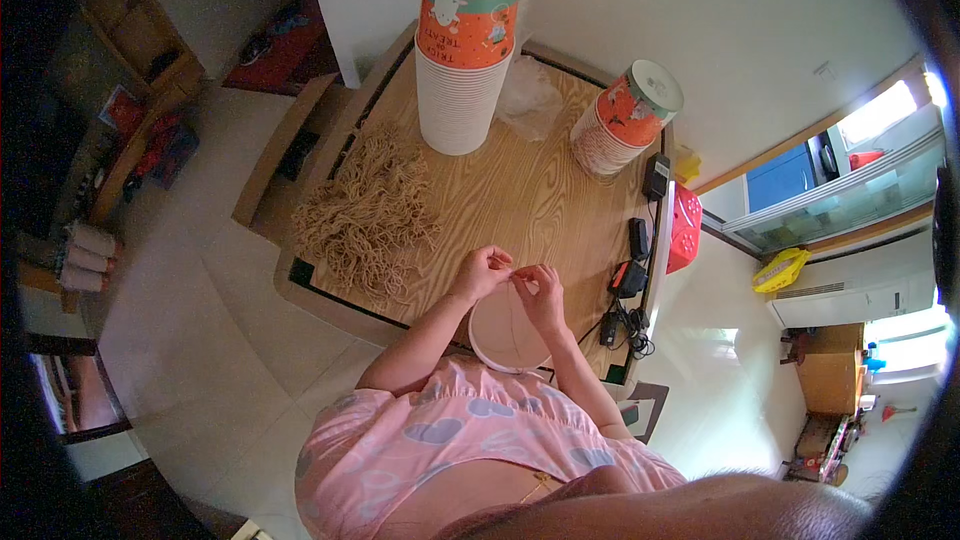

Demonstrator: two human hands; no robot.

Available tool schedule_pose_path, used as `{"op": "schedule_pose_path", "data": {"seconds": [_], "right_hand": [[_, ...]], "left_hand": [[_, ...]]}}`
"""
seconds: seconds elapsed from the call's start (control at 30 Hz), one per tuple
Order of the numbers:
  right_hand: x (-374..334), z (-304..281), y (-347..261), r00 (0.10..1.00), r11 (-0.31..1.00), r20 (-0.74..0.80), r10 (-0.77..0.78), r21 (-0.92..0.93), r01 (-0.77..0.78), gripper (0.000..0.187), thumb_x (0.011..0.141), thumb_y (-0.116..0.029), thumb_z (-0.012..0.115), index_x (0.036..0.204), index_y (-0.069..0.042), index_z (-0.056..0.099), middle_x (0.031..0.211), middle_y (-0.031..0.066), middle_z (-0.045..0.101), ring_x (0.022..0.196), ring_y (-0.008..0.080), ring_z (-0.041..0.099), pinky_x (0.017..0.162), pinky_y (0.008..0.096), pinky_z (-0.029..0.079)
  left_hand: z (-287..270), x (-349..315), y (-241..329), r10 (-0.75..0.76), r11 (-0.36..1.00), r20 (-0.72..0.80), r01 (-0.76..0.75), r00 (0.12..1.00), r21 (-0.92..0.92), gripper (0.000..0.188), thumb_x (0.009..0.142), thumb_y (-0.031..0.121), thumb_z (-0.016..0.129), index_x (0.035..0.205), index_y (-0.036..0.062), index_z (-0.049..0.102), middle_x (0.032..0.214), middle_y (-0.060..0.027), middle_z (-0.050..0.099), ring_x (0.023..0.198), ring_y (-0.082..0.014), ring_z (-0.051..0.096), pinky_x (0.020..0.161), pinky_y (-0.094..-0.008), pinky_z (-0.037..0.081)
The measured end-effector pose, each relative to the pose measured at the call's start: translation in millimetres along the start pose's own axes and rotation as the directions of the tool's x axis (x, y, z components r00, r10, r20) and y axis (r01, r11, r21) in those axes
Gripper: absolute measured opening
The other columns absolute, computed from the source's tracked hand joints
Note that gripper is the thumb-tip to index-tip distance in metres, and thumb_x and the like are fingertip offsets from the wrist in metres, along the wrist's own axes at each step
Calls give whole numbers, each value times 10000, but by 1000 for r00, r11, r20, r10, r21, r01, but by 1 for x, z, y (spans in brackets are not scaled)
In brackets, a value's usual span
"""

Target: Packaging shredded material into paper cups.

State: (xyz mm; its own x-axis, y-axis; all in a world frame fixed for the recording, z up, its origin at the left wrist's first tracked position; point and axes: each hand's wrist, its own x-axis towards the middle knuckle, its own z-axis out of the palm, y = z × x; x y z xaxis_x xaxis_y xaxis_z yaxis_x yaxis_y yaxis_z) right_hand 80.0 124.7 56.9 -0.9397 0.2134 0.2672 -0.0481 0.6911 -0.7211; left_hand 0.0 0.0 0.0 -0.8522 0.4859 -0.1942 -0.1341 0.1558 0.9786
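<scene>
My pink patterned dress (450,425) is nearest, and just beyond it, between my forearms, sits a pale, open tub (488,332) at the counter's edge. A thin cord (513,315) hangs down across it. Above the tub, my left fingers (496,255) and right fingers (541,276) meet, both seemingly pinched on that cord; its tip is too small to make out.

The cord should feel nearly weightless, soft and limp, with enough tooth not to slip, so I'd take it close to its end. The tub I judge light, stiff at the rim but easily dented in the wall; the rim is the place to hold.

Farther up the wood-grain counter (525,185) lie a tangled heap of tan cord (365,225) on my left, black adapters (655,177) on my right, then 2 inverted stacks: a short stack (628,117) and a tall stack (460,90).
</scene>
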Motion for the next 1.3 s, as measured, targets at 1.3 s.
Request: {"op": "schedule_pose_path", "data": {"seconds": [1.3], "right_hand": [[-2,5,5,993,989,-69,94,119,-85,61,713,25,593,753,-18,577,729,85,594,704,221,564,654,307,453]], "left_hand": [[8,-4,-4,-108,909,49,119,993,-399,76,799,49,601,842,-12,615,772,-45,623,727,-101,585,662,-225,493]]}}
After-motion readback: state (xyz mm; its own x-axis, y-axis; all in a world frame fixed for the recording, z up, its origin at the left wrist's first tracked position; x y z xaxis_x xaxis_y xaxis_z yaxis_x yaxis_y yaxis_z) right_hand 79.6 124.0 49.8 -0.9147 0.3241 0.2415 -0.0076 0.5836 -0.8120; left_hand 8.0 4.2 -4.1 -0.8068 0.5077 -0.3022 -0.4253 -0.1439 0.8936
